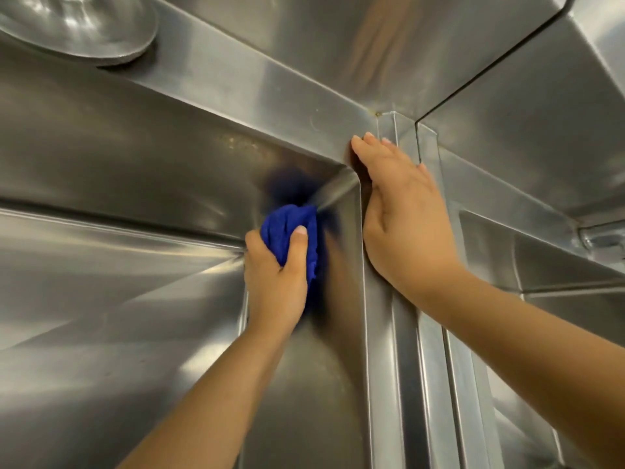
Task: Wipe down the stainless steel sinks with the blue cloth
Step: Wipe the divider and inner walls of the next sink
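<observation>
My left hand [275,275] grips a bunched blue cloth [297,231] and holds it against the right inner wall of the left stainless steel sink [135,157], close to the far right corner. The cloth's blue reflection shows in the steel above and beside it. My right hand [402,211] lies flat with straight fingers on the divider rim [389,333] between the two sinks, fingertips at the back rim. Part of a second sink [554,316] shows at the right.
A round steel base or bowl [77,25] sits on the back ledge at the top left. A steel backsplash [338,38] rises behind the sinks, with a seam running to the top right. A metal fitting [602,240] shows at the right edge.
</observation>
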`<action>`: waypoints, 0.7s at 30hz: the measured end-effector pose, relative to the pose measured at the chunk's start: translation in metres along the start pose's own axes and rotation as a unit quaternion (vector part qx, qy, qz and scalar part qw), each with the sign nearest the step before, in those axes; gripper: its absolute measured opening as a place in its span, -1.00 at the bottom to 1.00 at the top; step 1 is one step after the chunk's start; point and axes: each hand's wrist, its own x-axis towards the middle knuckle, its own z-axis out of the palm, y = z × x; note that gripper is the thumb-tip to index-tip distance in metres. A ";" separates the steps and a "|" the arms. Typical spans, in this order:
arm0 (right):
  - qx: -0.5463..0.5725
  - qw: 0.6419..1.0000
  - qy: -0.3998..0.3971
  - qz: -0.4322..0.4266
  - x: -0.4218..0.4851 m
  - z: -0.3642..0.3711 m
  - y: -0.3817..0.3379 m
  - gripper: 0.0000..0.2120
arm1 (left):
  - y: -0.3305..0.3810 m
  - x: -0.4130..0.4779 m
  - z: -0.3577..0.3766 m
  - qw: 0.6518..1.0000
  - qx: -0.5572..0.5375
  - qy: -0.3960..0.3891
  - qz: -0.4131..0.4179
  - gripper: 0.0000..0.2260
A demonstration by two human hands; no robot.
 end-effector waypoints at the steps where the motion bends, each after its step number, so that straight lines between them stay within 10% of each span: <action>1: -0.001 1.000 -0.002 0.001 0.000 0.000 0.000 -0.47 | 0.005 -0.009 -0.001 1.000 0.002 -0.006 0.021 -0.75; 7: 0.003 1.000 0.012 -0.007 -0.002 0.002 0.000 -0.46 | 0.008 -0.018 0.001 0.995 -0.003 -0.018 0.102 -0.77; 13: -0.007 0.999 0.040 -0.027 -0.001 0.007 0.005 -0.48 | -0.012 0.013 0.003 0.999 -0.011 0.021 -0.033 -0.39; 21: -0.028 0.998 0.043 -0.026 -0.002 0.007 0.002 -0.44 | -0.007 -0.009 0.001 0.996 -0.031 0.000 0.080 -0.67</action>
